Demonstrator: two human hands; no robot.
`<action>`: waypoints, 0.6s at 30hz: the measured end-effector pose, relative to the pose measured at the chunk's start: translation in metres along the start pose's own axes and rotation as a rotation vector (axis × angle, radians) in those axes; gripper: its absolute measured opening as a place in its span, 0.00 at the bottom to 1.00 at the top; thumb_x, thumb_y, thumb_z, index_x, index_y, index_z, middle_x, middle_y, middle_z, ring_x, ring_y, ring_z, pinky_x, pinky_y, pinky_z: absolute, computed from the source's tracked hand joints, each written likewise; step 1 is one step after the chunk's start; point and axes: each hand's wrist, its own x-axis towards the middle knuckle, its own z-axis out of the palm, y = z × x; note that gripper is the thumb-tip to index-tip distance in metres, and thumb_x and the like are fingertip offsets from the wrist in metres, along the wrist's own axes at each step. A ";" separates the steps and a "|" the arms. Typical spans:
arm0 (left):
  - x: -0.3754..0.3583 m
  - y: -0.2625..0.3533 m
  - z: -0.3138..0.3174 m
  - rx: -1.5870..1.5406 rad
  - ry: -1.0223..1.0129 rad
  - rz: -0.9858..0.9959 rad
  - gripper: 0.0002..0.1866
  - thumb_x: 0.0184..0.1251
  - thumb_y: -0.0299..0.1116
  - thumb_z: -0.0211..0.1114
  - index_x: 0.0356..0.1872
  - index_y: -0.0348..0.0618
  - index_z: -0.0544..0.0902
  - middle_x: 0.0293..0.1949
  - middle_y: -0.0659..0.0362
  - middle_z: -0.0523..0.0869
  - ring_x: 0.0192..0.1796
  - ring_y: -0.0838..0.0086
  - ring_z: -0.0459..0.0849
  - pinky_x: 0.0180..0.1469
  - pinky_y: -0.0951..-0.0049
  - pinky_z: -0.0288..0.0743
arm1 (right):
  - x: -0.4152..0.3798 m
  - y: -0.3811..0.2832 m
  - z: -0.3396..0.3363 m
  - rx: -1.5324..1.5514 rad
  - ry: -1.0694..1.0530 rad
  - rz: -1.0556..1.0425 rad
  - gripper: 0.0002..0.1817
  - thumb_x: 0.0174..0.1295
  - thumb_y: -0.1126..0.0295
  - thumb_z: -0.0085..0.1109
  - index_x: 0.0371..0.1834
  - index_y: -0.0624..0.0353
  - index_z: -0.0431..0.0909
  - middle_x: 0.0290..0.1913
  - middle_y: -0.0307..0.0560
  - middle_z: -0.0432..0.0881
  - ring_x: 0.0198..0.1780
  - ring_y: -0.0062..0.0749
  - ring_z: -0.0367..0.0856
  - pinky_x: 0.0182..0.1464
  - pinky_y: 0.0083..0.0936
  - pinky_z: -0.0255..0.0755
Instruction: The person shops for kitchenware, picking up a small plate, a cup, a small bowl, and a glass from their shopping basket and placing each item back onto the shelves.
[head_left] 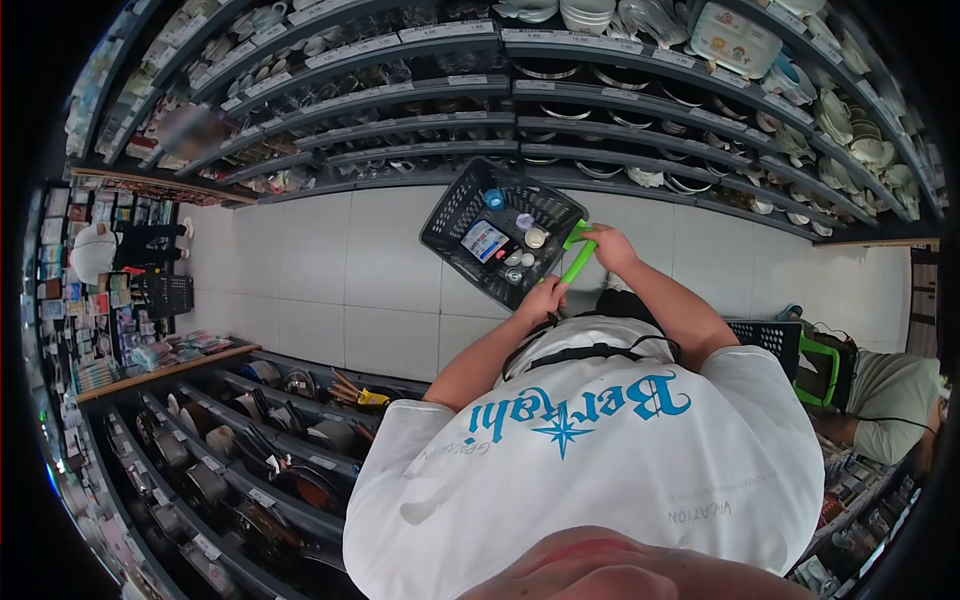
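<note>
A dark basket point(460, 262) with perforated walls hangs tilted in front of the body, above the tiled floor. My left hand point(545, 297) is closed at the lower end of its green handle point(578, 262). At the handle's upper end, my right hand point(612, 247) has its fingers wrapped round it. Inside the basket lie a blue and white package point(485, 241), a blue item point(494, 199), a small purple item point(525, 221), a round cream-coloured item point(535, 238) and several small round pieces.
Shelves of dishes and glassware point(510, 85) run along the front. Pans point(310, 485) fill shelves at lower left. A person point(95, 252) with a dark basket point(168, 295) is at far left. Another person point(895, 405) is at right, near a green-handled basket point(765, 343).
</note>
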 end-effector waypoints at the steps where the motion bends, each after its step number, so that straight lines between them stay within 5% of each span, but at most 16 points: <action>1: -0.003 0.006 -0.001 -0.001 0.002 -0.001 0.16 0.69 0.39 0.50 0.40 0.33 0.74 0.25 0.55 0.82 0.28 0.71 0.81 0.34 0.71 0.73 | 0.002 -0.002 0.000 -0.010 -0.029 0.016 0.22 0.45 0.82 0.50 0.44 0.51 0.80 0.47 0.53 0.77 0.47 0.48 0.77 0.50 0.36 0.72; 6: -0.001 0.006 0.000 -0.008 0.073 0.005 0.16 0.68 0.42 0.52 0.39 0.35 0.74 0.22 0.56 0.81 0.24 0.71 0.80 0.27 0.71 0.71 | 0.012 -0.003 0.000 -0.029 -0.064 0.016 0.21 0.44 0.82 0.52 0.42 0.50 0.81 0.45 0.50 0.78 0.45 0.47 0.78 0.49 0.35 0.73; 11: -0.001 0.014 -0.004 0.002 0.061 -0.028 0.17 0.68 0.41 0.51 0.42 0.34 0.73 0.26 0.53 0.83 0.31 0.68 0.83 0.37 0.69 0.73 | 0.025 -0.003 -0.003 -0.042 -0.105 -0.021 0.24 0.42 0.84 0.49 0.44 0.51 0.80 0.47 0.54 0.77 0.46 0.51 0.77 0.49 0.36 0.72; 15: 0.003 0.003 -0.003 -0.012 0.073 0.003 0.16 0.67 0.41 0.51 0.40 0.35 0.74 0.26 0.54 0.83 0.30 0.68 0.82 0.35 0.69 0.73 | 0.030 -0.009 -0.011 -0.080 -0.127 -0.063 0.17 0.45 0.77 0.54 0.39 0.51 0.82 0.42 0.52 0.79 0.44 0.46 0.78 0.47 0.35 0.73; 18: 0.011 -0.010 -0.009 -0.092 0.037 0.078 0.16 0.67 0.42 0.53 0.39 0.37 0.74 0.25 0.56 0.82 0.28 0.72 0.81 0.33 0.71 0.72 | 0.041 -0.002 -0.003 -0.145 -0.205 -0.089 0.18 0.46 0.76 0.54 0.42 0.50 0.81 0.48 0.52 0.78 0.49 0.45 0.77 0.52 0.34 0.72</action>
